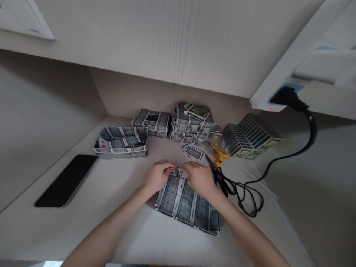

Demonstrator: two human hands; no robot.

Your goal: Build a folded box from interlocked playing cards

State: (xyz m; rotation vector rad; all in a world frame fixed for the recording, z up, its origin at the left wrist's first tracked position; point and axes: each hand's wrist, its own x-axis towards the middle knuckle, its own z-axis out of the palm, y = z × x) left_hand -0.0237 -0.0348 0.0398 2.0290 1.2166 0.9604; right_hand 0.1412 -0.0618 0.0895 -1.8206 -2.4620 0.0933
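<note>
In front of me on the white desk lies a box made of playing cards [185, 198], mostly grey-patterned backs outward, with red pips showing near its far edge. My left hand [160, 176] pinches that far edge from the left, thumb and fingers together. Close beside it, my right hand [198, 178] grips the same edge with curled fingers. Just beyond the hands sits a loose pile of playing cards [194, 152]. A yellow glue gun [221, 155] lies to the right of the pile, next to partly hidden scissors [209, 161].
An open card tray [121, 144] stands at the left, behind a black phone [66, 181]. Other card boxes [151, 120] and a stacked card structure [191, 124] line the back. Card packs [251, 135] stand right. A black cable [247, 185] runs from a power strip [268, 105].
</note>
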